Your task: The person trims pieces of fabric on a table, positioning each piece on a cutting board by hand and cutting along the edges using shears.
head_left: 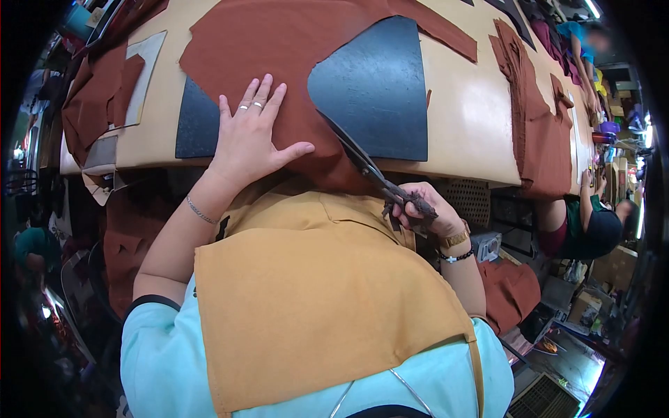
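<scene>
Spreading my left hand (254, 143) wide on brown cloth (279, 42), upper centre of the desk (463, 118), I grip scissors (355, 149) in my right hand (426, 210); they slant up-left to the cloth's edge beside the black mat (376, 83). The left hand is nearer the cloth.

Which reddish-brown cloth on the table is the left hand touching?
The large middle cloth, spread partly over the dark board: the left hand lies flat on it. The left cloth and right cloth lie away from that hand.
</scene>
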`<action>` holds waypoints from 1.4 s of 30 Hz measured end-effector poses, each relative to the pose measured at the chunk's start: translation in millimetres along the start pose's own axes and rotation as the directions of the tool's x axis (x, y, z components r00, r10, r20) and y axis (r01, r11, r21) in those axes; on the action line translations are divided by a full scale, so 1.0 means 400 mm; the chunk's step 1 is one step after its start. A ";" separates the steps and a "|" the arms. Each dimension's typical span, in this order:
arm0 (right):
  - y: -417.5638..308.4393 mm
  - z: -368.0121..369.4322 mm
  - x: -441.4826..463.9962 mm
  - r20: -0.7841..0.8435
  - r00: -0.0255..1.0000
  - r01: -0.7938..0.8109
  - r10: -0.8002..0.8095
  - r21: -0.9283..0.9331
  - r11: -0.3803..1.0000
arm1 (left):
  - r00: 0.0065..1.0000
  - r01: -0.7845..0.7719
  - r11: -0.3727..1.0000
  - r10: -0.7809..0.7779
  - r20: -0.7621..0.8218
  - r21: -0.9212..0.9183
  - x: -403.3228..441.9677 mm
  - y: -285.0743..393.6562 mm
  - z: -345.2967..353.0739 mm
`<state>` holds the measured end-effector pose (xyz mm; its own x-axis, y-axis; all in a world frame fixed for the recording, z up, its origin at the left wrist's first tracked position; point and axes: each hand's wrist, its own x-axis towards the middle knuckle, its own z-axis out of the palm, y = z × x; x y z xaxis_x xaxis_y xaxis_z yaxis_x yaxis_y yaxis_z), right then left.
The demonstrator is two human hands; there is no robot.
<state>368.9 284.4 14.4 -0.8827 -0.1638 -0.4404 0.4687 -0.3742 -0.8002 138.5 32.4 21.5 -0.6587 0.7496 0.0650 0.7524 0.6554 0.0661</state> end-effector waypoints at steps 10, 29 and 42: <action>-0.006 -0.016 -0.010 -0.025 0.997 -0.071 0.069 -0.065 0.995 | 1.000 0.004 1.000 -0.004 -0.012 -0.010 -0.012 0.010 -0.002; -0.023 -0.028 0.012 -0.016 0.997 -0.073 0.072 -0.074 0.995 | 0.999 -0.049 0.998 0.048 -0.023 -0.045 0.061 -0.053 -0.001; -0.021 -0.020 0.050 -0.013 1.000 -0.028 0.027 -0.065 0.997 | 1.000 -0.020 0.997 0.021 0.008 -0.068 0.061 -0.052 0.003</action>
<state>347.4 291.7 8.8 -0.8691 -0.1616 -0.4674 0.4944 -0.3094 -0.8123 106.6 37.2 20.6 -0.6427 0.7639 0.0583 0.7634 0.6322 0.1323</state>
